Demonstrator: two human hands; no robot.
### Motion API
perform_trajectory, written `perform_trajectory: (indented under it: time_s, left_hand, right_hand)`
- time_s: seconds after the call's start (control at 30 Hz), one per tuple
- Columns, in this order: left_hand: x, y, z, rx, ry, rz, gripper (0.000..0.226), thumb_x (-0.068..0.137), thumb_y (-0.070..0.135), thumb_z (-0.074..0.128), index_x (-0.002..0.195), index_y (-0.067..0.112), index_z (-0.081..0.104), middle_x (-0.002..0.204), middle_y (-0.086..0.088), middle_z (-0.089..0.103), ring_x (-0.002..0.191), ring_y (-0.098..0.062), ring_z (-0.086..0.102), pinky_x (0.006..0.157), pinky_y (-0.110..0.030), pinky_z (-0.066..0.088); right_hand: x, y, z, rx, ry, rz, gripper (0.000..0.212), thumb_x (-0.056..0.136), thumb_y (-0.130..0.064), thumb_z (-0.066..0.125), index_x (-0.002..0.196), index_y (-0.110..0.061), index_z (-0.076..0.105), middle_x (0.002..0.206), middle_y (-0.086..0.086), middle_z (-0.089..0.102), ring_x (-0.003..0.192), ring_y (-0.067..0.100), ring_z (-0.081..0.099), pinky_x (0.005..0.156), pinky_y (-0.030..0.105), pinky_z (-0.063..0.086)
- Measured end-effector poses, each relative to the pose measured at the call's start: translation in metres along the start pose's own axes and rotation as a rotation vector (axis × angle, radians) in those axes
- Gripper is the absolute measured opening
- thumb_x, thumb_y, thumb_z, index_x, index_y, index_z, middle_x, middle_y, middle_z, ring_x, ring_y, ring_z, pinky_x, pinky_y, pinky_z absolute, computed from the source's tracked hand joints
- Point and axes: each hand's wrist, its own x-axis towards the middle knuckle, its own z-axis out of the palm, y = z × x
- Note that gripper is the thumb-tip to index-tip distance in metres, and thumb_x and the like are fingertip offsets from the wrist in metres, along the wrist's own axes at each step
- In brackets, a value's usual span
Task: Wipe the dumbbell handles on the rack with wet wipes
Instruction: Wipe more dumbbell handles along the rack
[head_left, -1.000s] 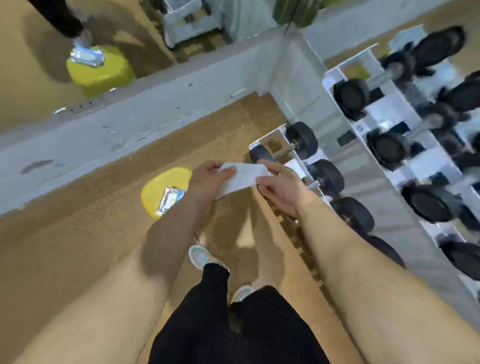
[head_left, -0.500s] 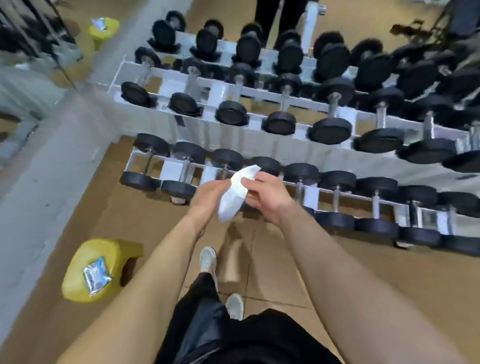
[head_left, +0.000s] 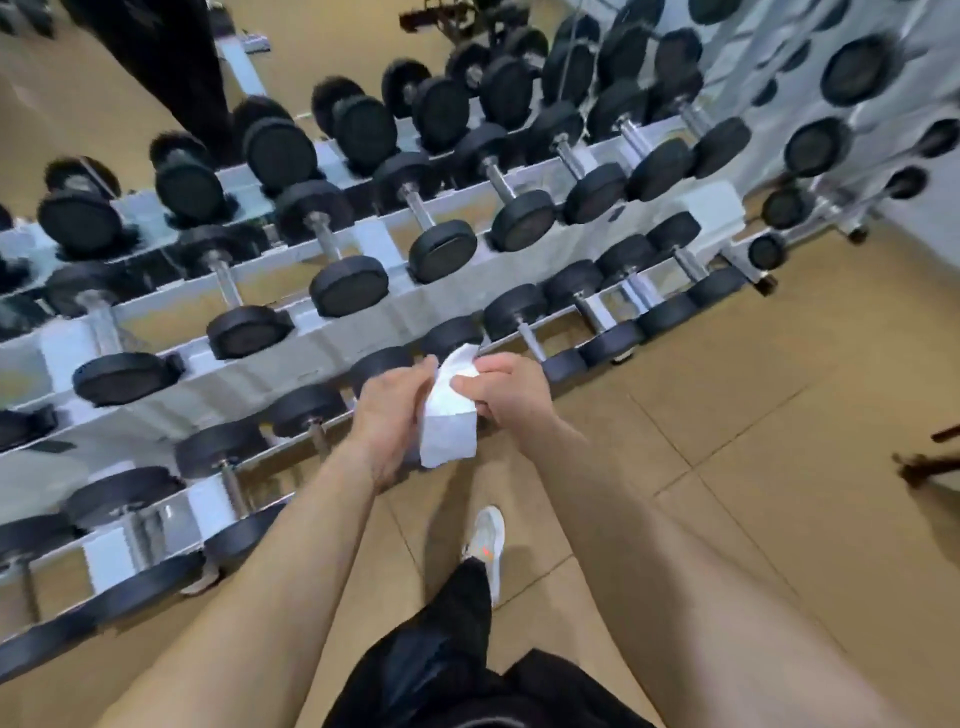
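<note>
Just in front of the lowest tier of the long grey-white metal rack (head_left: 358, 332), the left hand (head_left: 387, 410) and right hand (head_left: 511, 392) both pinch a white folded wet wipe (head_left: 449, 423) that hangs between them and touches no handle yet. The black round-headed dumbbells with chrome handles (head_left: 531, 340) lie in rows on the rack (the nearest just beyond the knuckles). A loosely bunched wipe could slip from the fingertips to the floor before the rack, or skim only a bar's top.
</note>
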Motion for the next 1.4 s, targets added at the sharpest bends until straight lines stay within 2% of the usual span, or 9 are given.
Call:
perform_trajectory:
  time_s: [0.17,0.27,0.37,0.47,0.63,0.83,0.97,1.1,1.4]
  left_hand:
    - [0.075,0.034,0.059,-0.126,-0.297,-0.22,0.023,0.102,0.007,0.054,0.116,-0.003,0.068,0.115,-0.023,0.069,0.102,-0.028,0.064,0.099,-0.039,0.052]
    - [0.121,0.05,0.095,-0.156,-0.453,-0.266,0.026,0.103,0.005,0.052,0.125,0.0,0.064,0.127,-0.021,0.067,0.111,-0.03,0.069,0.103,-0.039,0.052]
    - [0.166,0.057,0.123,-0.082,-0.538,-0.286,0.036,0.098,0.006,0.062,0.134,0.003,0.06,0.133,-0.022,0.064,0.129,-0.036,0.057,0.113,-0.048,0.043]
    - [0.201,0.067,0.147,-0.064,-0.549,-0.325,0.038,0.096,0.005,0.064,0.134,0.007,0.058,0.128,-0.018,0.067,0.126,-0.035,0.06,0.11,-0.049,0.046]
    - [0.243,0.08,0.168,-0.103,-0.546,-0.245,0.034,0.094,0.01,0.059,0.125,0.016,0.07,0.127,-0.02,0.066,0.108,-0.027,0.062,0.097,-0.034,0.047]
    - [0.256,0.081,0.191,-0.197,-0.427,-0.29,0.014,0.095,0.008,0.062,0.108,0.007,0.069,0.084,-0.003,0.065,0.067,-0.01,0.051,0.065,-0.022,0.042]
    - [0.26,0.083,0.208,-0.028,-0.417,-0.183,0.024,0.096,0.021,0.068,0.115,0.006,0.07,0.096,-0.007,0.074,0.074,-0.011,0.067,0.063,-0.022,0.051]
    - [0.259,0.087,0.239,0.006,-0.41,-0.128,0.02,0.094,0.024,0.071,0.111,0.016,0.071,0.102,-0.006,0.077,0.095,-0.022,0.074,0.083,-0.034,0.061]
    - [0.277,0.097,0.332,0.047,-0.232,-0.142,0.025,0.092,0.034,0.073,0.104,0.013,0.069,0.092,-0.004,0.074,0.081,-0.017,0.07,0.073,-0.031,0.059]
  right_hand:
    - [0.073,-0.009,-0.054,0.078,0.091,0.015,0.019,0.077,-0.002,0.079,0.088,0.006,0.067,0.077,0.006,0.057,0.075,0.018,0.055,0.067,0.033,0.045]
    - [0.113,-0.02,-0.089,0.12,0.162,0.074,0.028,0.082,0.005,0.078,0.107,-0.003,0.069,0.088,0.008,0.07,0.081,0.018,0.066,0.076,0.038,0.057]
    - [0.149,-0.028,-0.123,0.032,0.19,0.066,0.022,0.081,-0.001,0.081,0.098,-0.01,0.071,0.071,-0.009,0.069,0.069,0.009,0.066,0.068,0.03,0.057]
    - [0.182,-0.03,-0.149,-0.06,0.242,0.092,0.022,0.079,-0.004,0.083,0.095,-0.01,0.069,0.064,-0.009,0.064,0.066,0.011,0.064,0.07,0.035,0.059]
    - [0.219,-0.032,-0.168,-0.072,0.204,0.162,0.01,0.094,-0.011,0.068,0.098,-0.018,0.073,0.088,0.003,0.067,0.086,0.02,0.064,0.089,0.046,0.059]
    - [0.24,-0.041,-0.17,0.042,0.068,0.213,0.012,0.093,-0.014,0.066,0.096,-0.011,0.077,0.092,0.022,0.062,0.085,0.027,0.055,0.076,0.04,0.047]
    - [0.247,-0.038,-0.183,-0.036,0.091,0.153,0.014,0.095,-0.024,0.071,0.094,-0.011,0.077,0.093,0.025,0.071,0.081,0.04,0.063,0.08,0.05,0.057]
    - [0.255,-0.036,-0.204,-0.059,0.164,0.16,0.016,0.1,-0.02,0.064,0.096,-0.006,0.071,0.094,0.026,0.073,0.088,0.044,0.069,0.083,0.052,0.06]
    - [0.294,-0.032,-0.287,0.066,0.139,0.086,0.009,0.085,-0.015,0.082,0.084,-0.013,0.073,0.087,0.015,0.074,0.081,0.033,0.069,0.082,0.051,0.056]
